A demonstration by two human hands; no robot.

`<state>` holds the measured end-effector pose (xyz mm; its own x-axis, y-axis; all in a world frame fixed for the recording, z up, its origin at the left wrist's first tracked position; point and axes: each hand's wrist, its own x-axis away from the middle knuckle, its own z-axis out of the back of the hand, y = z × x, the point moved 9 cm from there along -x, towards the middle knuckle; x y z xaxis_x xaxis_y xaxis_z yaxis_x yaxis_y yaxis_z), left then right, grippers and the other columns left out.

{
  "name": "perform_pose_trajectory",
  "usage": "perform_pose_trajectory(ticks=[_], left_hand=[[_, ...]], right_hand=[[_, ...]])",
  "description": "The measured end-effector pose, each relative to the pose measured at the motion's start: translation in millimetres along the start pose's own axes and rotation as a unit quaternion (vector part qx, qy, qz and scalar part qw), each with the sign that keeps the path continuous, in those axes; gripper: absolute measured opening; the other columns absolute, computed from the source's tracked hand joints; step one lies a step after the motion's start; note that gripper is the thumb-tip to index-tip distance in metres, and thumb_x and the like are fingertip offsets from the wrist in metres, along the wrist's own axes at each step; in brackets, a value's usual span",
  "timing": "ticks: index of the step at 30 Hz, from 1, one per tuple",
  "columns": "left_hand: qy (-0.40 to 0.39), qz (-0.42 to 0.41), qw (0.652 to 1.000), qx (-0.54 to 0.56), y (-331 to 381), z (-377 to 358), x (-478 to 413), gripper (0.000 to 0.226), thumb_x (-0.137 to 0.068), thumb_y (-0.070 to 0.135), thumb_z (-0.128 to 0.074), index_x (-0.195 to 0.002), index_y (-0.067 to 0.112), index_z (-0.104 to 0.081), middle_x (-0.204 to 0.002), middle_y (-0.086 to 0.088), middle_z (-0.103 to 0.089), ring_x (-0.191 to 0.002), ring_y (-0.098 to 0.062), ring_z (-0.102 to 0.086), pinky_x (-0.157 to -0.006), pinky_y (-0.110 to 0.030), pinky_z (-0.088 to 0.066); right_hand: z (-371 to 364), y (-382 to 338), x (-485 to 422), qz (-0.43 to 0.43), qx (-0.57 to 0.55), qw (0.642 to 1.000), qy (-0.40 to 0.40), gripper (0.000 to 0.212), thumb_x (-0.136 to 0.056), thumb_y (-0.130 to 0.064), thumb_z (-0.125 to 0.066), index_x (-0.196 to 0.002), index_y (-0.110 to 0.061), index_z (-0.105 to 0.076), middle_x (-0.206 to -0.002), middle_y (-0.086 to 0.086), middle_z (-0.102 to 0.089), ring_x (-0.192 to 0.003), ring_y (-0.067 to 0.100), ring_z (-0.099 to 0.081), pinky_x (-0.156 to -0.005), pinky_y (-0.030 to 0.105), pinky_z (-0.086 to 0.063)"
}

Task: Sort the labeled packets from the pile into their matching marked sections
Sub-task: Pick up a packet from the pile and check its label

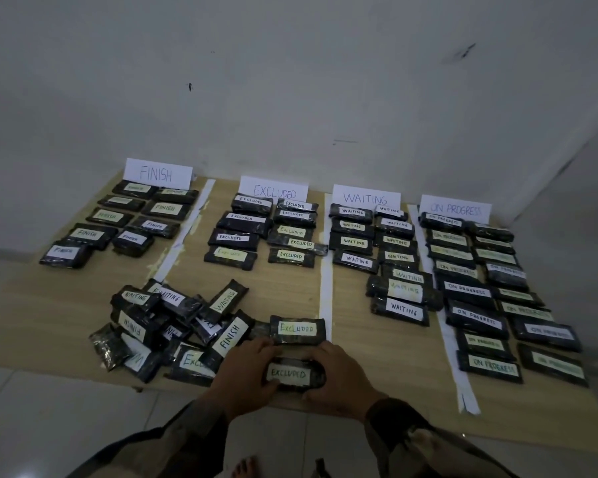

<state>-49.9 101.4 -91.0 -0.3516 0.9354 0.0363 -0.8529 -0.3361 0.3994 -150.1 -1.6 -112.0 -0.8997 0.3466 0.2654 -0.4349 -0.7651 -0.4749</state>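
1. Holding one EXCLUDED packet at the near edge of the table, you have both hands on it. Your left hand curls round its left end and your right hand round its right end, fingers bent over the far side.
2. Its long axis runs left to right, label up and readable.
3. The EXCLUDED section lies straight ahead, away from you, below the EXCLUDED sign. Packets there lie the same way, so probably no turning, just a carry forward.
4. A second EXCLUDED packet lies loose just beyond the held one, between it and the section. Lift over it.
5. The pile sits to the left, nearer your left hand.
6. Both hands are equally near the section; bare wood shows in front of its nearest row.
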Motion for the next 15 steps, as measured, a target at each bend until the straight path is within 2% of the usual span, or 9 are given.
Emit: perform_pose_trajectory(ticks=[3, 6, 8, 10, 15], left_hand=[[-0.023, -0.005, 1.0, 0.01, -1.7, -3.1, 0.4, 0.068, -0.064, 0.064, -0.051, -0.122, 0.03, -0.053, -0.127, 0.006, -0.048, -0.108, -0.013, -0.051, -0.089, -0.026, -0.041], [-0.036, -0.006, 0.999, 0.001, -1.7, -3.1, -2.7, 0.068, -0.059, 0.062, -0.06, -0.119, 0.032, -0.053, -0.119, 0.009, -0.049, -0.102, -0.01, -0.051, -0.083, -0.022, -0.041], [-0.02, -0.012, 1.0, -0.001, 1.6, 1.7, -5.3, 0.062, -0.057, 0.059, -0.065, -0.111, 0.03, -0.056, -0.106, 0.009, -0.055, -0.092, -0.011, -0.055, -0.074, -0.021, -0.041], [-0.003, -0.02, 1.0, 0.001, 7.4, 8.2, -7.2, 0.056, -0.056, 0.057, -0.065, -0.105, 0.03, -0.058, -0.097, 0.009, -0.058, -0.085, -0.01, -0.056, -0.068, -0.019, -0.041], [0.026, -0.03, 0.999, 0.002, 19.5, 25.6, -19.8, 0.053, -0.057, 0.053, -0.063, -0.103, 0.029, -0.059, -0.095, 0.007, -0.058, -0.082, -0.011, -0.056, -0.066, -0.021, -0.042]], right_hand=[[7.0, 2.8, 3.6, 0.031, -0.02, 0.999, 0.022, 0.07, -0.063, -0.054, -0.066, -0.122, -0.018, -0.054, -0.119, 0.003, -0.05, -0.109, 0.02, -0.048, -0.081, 0.029, -0.043], [17.6, 0.2, 8.6, 0.062, -0.025, 0.997, 0.05, 0.064, -0.062, -0.048, -0.069, -0.118, -0.019, -0.057, -0.116, 0.001, -0.054, -0.105, 0.019, -0.05, -0.078, 0.031, -0.047], [25.6, -3.9, 12.7, 0.079, -0.014, 0.994, 0.074, 0.059, -0.063, -0.042, -0.07, -0.117, -0.02, -0.058, -0.113, 0.0, -0.055, -0.101, 0.018, -0.05, -0.077, 0.03, -0.046], [32.5, -8.5, 16.8, 0.096, 0.017, 0.991, 0.095, 0.058, -0.063, -0.045, -0.066, -0.116, -0.022, -0.057, -0.11, 0.0, -0.056, -0.098, 0.018, -0.051, -0.076, 0.031, -0.046], [49.5, -11.5, 14.2, 0.101, 0.083, 0.983, 0.131, 0.056, -0.062, -0.049, -0.061, -0.113, -0.026, -0.057, -0.097, -0.001, -0.057, -0.084, 0.019, -0.054, -0.064, 0.033, -0.044]])
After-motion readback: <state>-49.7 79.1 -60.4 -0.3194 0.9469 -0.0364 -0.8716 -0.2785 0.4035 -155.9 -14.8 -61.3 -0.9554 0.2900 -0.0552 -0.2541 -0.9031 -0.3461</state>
